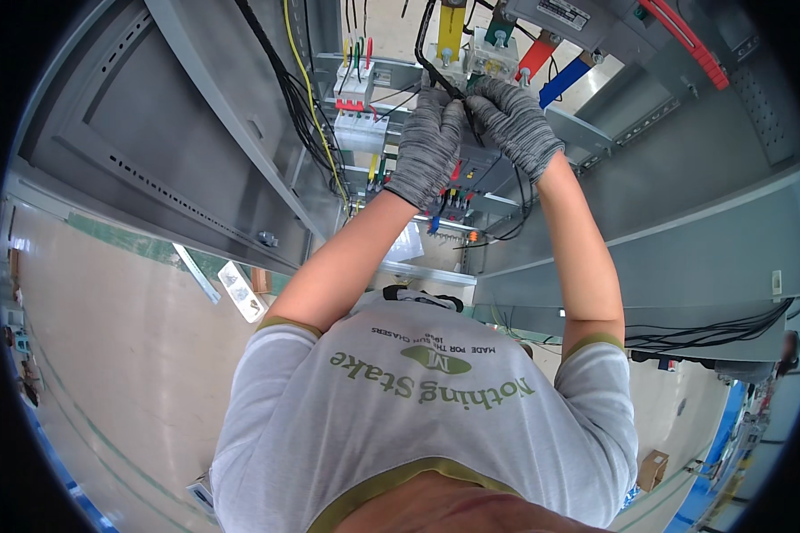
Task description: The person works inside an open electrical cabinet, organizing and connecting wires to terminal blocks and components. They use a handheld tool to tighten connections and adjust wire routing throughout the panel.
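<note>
Between left hand (428,147) and right hand (517,126): black cable bundle (437,76), near fingertips.

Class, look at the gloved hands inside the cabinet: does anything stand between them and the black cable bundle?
Nothing visible does: the gloved left hand and right hand are right at the black cable bundle, one on either side. Exact finger contact is partly hidden.

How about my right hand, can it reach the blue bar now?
Probably yes: nothing visible blocks the way from the right hand to the blue bar beside it, though that hand is occupied at the black cable.
</note>
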`<state>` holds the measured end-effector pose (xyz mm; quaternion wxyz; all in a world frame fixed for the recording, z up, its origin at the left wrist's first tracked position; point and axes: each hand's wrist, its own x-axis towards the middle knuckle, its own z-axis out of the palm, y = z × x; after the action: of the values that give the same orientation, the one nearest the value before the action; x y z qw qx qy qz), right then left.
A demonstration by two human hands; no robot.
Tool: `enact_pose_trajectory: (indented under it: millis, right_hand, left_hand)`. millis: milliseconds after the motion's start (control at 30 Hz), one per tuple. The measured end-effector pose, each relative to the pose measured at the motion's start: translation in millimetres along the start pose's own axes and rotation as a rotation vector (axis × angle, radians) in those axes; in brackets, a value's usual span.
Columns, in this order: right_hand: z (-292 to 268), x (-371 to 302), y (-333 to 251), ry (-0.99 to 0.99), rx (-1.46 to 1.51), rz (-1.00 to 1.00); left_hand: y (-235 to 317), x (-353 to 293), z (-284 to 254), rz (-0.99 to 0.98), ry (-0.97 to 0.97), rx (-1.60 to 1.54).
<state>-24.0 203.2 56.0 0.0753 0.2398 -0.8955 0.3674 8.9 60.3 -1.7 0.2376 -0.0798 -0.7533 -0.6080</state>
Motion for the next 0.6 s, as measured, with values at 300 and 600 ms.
enact_pose_trajectory:
  millis: [300, 600]
  right_hand:
    - [-1, 8, -1, -0.173, 0.088, 0.210]
    - [5, 3, 8, -0.058, 0.193, 0.147]
  left_hand:
    - [1, 9, -2, -0.417, -0.093, -0.500]
    - [7, 9, -27, -0.435, -0.287, -0.777]
